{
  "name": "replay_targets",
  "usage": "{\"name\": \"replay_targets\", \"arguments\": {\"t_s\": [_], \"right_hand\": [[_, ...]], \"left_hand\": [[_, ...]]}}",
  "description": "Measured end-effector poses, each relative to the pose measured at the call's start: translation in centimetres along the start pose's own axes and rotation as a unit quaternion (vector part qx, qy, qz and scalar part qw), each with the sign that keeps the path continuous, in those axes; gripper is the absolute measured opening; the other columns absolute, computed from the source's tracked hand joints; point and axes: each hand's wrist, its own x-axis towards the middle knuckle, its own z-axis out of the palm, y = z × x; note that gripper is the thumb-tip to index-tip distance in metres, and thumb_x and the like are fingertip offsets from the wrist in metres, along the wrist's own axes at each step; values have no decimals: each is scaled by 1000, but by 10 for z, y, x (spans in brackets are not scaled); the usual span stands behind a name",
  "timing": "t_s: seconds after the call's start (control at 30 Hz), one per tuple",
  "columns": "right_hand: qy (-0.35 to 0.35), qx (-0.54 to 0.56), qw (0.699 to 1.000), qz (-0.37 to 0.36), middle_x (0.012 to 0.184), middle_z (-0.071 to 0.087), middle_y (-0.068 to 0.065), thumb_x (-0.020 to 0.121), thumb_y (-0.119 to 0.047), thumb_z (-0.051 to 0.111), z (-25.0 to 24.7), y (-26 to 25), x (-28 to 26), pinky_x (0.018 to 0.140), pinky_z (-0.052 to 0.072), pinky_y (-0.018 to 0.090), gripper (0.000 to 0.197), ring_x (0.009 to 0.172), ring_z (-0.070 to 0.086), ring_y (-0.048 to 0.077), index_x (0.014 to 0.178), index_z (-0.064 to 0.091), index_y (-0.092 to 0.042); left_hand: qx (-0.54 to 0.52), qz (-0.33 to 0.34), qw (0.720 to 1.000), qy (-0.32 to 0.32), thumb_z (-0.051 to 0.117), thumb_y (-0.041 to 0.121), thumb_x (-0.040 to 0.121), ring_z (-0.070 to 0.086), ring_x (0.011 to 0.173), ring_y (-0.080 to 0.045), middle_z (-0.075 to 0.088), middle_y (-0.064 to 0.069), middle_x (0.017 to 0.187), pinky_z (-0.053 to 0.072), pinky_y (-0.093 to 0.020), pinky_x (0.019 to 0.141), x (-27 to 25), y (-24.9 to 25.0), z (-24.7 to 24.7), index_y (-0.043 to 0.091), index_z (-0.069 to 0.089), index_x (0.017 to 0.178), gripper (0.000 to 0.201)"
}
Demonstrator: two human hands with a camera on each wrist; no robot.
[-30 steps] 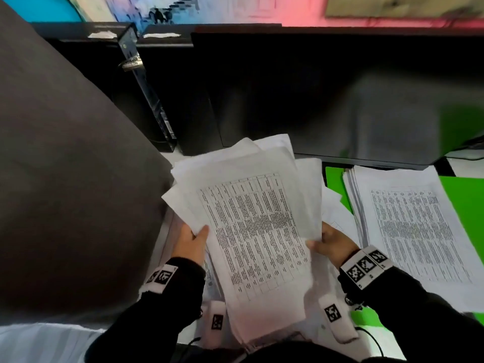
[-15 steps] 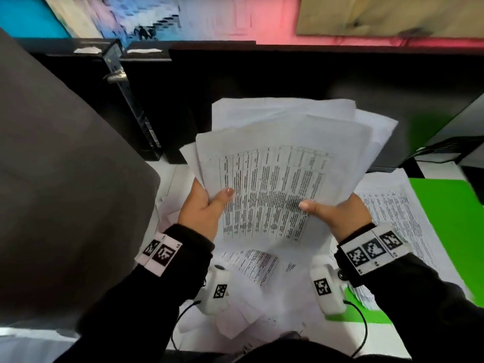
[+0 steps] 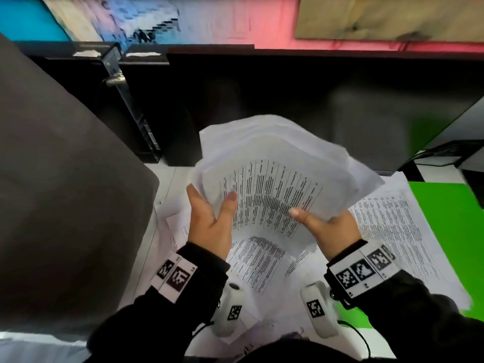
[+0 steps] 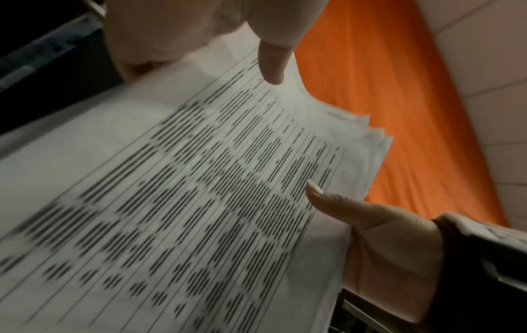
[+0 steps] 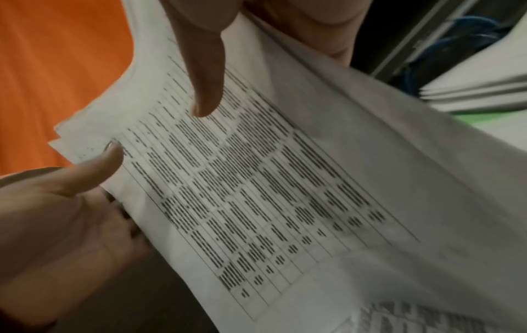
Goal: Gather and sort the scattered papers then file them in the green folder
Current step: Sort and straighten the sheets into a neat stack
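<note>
Loose sheaf of printed papers point(image 3: 275, 184) held above the bench point(image 3: 167, 184), edges uneven and fanned, clamped between both hands: left hand point(image 3: 212, 221) gripping the near-left corner, thumb on top; right hand point(image 3: 330, 229) pinching the near-right edge, thumb pressed to the print. Further loose sheets point(image 3: 256, 260) lying directly beneath the hands. To the right of the right hand, a squared stack point(image 3: 392, 226) resting on the open green folder point(image 3: 450, 218). Gathering step apparently under way; next, probably squaring the sheaf, then laying it rightward on the stack.
</note>
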Motion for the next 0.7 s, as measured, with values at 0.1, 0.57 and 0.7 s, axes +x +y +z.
{"name": "replay_targets", "arguments": {"t_s": [0.1, 0.57, 0.7], "right_hand": [[-24, -12, 999, 17, 85, 65, -17, 67, -25, 80, 7, 12, 0, 71, 47, 13, 31, 79, 58, -11, 91, 64, -33], [-7, 81, 997, 2, 64, 69, -23, 67, -4, 77, -2, 11, 6, 54, 45, 0, 33, 65, 63, -17, 91, 64, -23], [-27, 73, 997, -3, 86, 69, -13, 65, -8, 80, -1, 13, 9, 60, 49, 3, 36, 74, 65, -11, 93, 65, -26]], "left_hand": [[9, -23, 1000, -6, 57, 16, 89, 39, 76, 40, 39, 33, 98, 37, 8, 77, 0, -14, 0, 18, 20, 139, 62], [14, 43, 999, 7, 62, 15, 86, 58, 95, 9, 62, 8, 108, 44, 2, 71, 12, -24, -11, 41, 40, 98, 35], [28, 45, 998, -23, 59, 18, 88, 55, 99, 12, 59, 20, 108, 43, 3, 72, 12, -23, -9, 31, 40, 114, 35]]}}
